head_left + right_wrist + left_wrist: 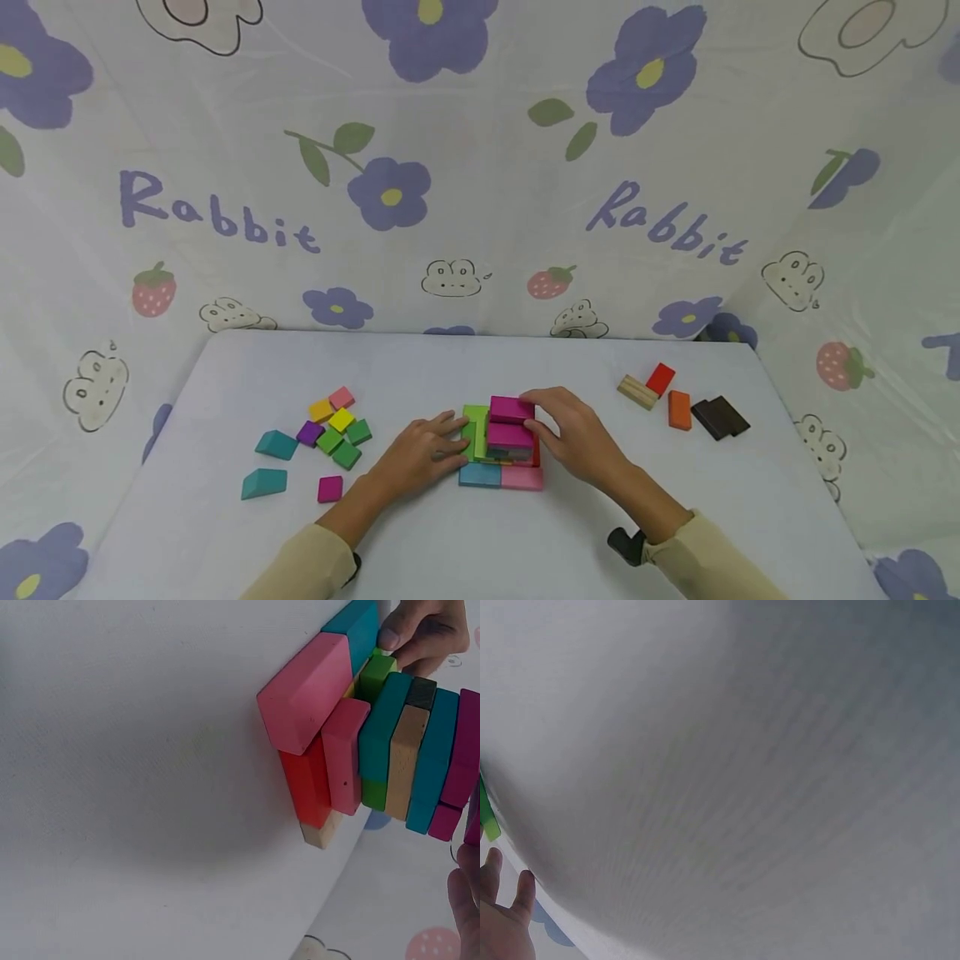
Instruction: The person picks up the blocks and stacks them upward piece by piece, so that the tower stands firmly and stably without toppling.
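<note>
A layered stack of coloured wooden blocks stands mid-table, with a blue block (480, 475) and a pink block (522, 477) along its front. Teal blocks (434, 761), a plain wood block (407, 761) and a red block (307, 784) show in its side in the right wrist view. At the top, my right hand (581, 433) pinches a magenta block (512, 408) between thumb and finger, beside another magenta block (509, 437). My left hand (423, 454) rests its fingers against the light green blocks (470, 433) on the left side. The left wrist view shows mostly tabletop.
Left of the stack lie several small cubes, including a purple one (310, 433), plus two teal blocks (264, 482) and a magenta cube (330, 489). On the right are wood blocks (637, 392), a red block (661, 380), an orange block (679, 410) and dark blocks (720, 417).
</note>
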Demonstrator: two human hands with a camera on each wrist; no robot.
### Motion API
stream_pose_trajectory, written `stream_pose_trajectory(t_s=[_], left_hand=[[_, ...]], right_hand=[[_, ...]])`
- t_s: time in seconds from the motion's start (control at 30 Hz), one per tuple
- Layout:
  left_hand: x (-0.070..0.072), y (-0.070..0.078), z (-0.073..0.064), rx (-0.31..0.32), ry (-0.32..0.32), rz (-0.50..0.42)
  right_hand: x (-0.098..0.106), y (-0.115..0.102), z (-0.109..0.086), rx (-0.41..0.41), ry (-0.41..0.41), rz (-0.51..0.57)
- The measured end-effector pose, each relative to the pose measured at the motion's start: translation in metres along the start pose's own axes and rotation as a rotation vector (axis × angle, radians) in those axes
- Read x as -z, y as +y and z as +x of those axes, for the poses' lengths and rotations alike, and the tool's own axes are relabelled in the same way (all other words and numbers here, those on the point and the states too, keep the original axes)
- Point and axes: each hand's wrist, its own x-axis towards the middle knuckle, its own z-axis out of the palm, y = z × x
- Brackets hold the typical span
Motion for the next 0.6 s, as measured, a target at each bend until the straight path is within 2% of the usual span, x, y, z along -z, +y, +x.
stream_pose_trajectory(t_s=[0.6], left_hand=[[-0.0009, -0.0001, 0.0009, -0.003, -0.005, 0.040]], right_hand=[[-0.0016, 0.0003, 0.0003, -0.016, -0.017, -0.048]])
